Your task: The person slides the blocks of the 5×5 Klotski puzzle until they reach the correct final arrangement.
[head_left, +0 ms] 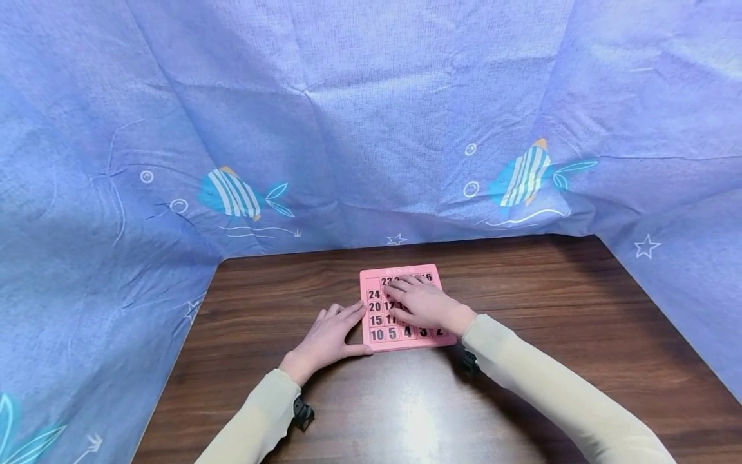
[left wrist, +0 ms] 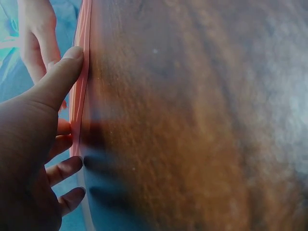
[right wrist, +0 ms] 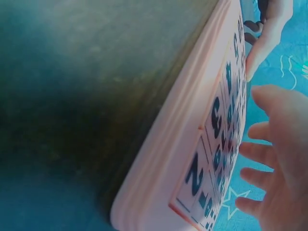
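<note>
A pink number sliding puzzle (head_left: 377, 343) lies flat on the table, with black numbers on its square tiles. At its top left, one cell shows plain pink without a number. My left hand (head_left: 326, 339) rests against the puzzle's left side, thumb at the near left corner and fingers higher up that edge. Over the upper middle of the puzzle is my right hand (head_left: 422, 301), its fingers extended on or just above the tiles, hiding several numbers. The right wrist view shows the puzzle's thick near edge (right wrist: 159, 159) and the right fingers (right wrist: 257, 154) spread over the numbered face.
The dark wooden table (head_left: 556, 309) stretches out on both sides of the puzzle. A blue cloth (head_left: 371, 129) with printed fish hangs behind and beside it. Dark straps (head_left: 303, 412) sit on the wrists, under pale sleeves.
</note>
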Demonstrator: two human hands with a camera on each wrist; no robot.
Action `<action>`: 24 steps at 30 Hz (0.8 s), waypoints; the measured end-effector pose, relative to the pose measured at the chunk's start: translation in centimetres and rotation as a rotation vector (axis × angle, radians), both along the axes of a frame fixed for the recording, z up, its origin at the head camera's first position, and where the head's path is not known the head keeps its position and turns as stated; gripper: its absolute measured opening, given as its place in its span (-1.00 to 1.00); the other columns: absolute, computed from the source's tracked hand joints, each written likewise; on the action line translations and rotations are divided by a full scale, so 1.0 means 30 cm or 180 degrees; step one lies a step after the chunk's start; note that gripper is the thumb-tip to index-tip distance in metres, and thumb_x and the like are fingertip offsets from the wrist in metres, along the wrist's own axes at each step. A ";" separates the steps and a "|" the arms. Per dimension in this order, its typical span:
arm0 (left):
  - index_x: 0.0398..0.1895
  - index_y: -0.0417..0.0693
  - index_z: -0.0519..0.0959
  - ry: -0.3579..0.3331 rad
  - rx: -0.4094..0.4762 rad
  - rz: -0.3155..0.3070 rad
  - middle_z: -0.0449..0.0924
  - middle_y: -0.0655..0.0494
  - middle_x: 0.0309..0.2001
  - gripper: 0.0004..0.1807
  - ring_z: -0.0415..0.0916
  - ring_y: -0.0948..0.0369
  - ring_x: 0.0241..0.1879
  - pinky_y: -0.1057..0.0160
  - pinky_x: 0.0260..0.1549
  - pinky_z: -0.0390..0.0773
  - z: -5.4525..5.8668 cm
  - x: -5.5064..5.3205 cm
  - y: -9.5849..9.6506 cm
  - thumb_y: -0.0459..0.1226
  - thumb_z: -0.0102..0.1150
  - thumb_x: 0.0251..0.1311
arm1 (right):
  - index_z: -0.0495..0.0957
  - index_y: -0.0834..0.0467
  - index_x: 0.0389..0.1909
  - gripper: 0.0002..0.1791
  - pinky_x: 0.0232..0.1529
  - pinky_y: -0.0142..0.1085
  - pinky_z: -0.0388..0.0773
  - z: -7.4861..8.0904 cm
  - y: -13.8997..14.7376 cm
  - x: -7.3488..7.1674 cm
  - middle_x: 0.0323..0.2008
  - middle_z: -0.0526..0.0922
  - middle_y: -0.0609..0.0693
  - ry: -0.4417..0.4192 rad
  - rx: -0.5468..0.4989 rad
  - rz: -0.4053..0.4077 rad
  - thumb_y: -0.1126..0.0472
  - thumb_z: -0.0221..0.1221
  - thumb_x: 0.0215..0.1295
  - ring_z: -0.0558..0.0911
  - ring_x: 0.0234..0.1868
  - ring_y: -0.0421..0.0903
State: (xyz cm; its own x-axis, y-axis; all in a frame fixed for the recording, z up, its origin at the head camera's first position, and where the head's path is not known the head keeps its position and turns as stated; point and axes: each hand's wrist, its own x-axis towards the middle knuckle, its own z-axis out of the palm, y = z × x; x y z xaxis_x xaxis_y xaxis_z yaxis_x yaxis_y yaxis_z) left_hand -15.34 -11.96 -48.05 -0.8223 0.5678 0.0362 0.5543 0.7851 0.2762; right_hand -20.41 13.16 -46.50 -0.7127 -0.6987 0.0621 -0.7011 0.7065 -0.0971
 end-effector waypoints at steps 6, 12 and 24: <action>0.39 0.08 0.24 0.0021 0.0024 -0.0014 0.20 0.17 0.39 -0.01 0.26 0.18 0.00 0.12 -0.12 0.23 -0.002 0.001 0.000 0.38 0.11 -0.08 | 0.47 0.01 0.21 -0.53 -0.02 -0.06 0.31 0.012 -0.005 0.019 -0.23 0.40 -0.03 0.0330 -0.0132 0.0140 -0.04 0.02 0.32 0.38 -0.13 -0.05; 0.40 0.08 0.23 0.0009 0.0011 -0.0015 0.18 0.18 0.39 -0.01 0.26 0.18 -0.01 0.13 -0.15 0.24 -0.007 0.000 0.002 0.39 0.09 -0.08 | 0.38 -0.18 0.28 -0.48 0.09 0.02 0.26 0.016 -0.018 0.021 -0.23 0.39 0.02 0.0288 0.0193 0.0058 -0.18 -0.03 0.32 0.37 -0.09 0.00; 0.40 0.08 0.23 -0.0015 0.0005 -0.0015 0.20 0.17 0.39 0.00 0.26 0.18 0.00 0.15 -0.15 0.22 -0.001 -0.003 -0.001 0.39 0.09 -0.09 | 0.40 -0.22 0.26 -0.44 -0.05 0.01 0.31 0.003 -0.047 -0.037 -0.15 0.47 0.08 0.0298 0.0305 -0.0323 -0.28 -0.03 0.27 0.40 -0.05 0.04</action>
State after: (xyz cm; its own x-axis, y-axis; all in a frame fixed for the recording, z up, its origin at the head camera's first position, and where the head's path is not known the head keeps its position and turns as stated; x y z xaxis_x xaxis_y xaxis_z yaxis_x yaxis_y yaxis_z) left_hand -15.43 -12.00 -48.09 -0.8198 0.5717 0.0333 0.5567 0.7820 0.2802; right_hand -21.51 11.74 -46.41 -0.7741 -0.6295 0.0679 -0.6286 0.7769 0.0366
